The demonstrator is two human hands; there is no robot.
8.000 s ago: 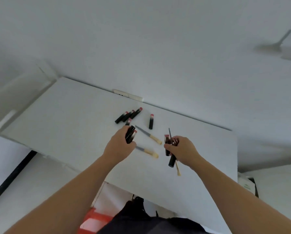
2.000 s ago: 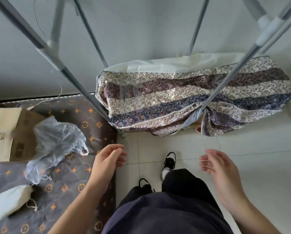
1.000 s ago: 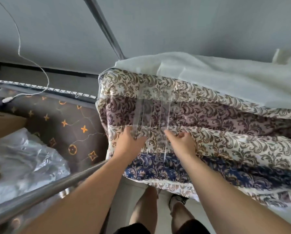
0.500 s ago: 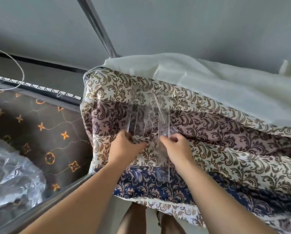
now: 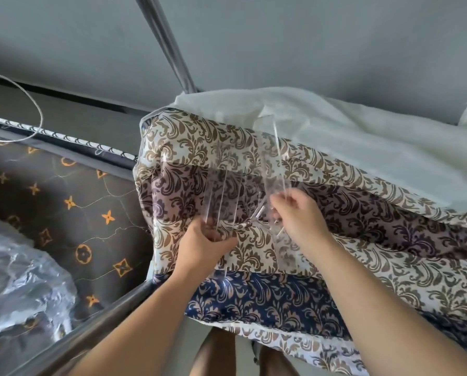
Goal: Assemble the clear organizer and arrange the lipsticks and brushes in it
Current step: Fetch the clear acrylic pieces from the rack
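Your left hand (image 5: 203, 246) grips the near ends of a bundle of clear panels (image 5: 224, 196), fingers curled round them, while your right hand (image 5: 298, 217) pinches a separate clear panel (image 5: 274, 164) and lifts it off the rest. Both sets of organizer pieces hover just over the patterned quilt (image 5: 335, 240), near its left edge, likely so you can gather them before carrying them off to assemble. No lipsticks or brushes are in view. A metal pole (image 5: 170, 52) rises behind the quilt, a second rail (image 5: 96, 327) crosses under your left arm, and a crumpled plastic bag (image 5: 18, 286) lies on the dark mat (image 5: 72, 202) to your left.
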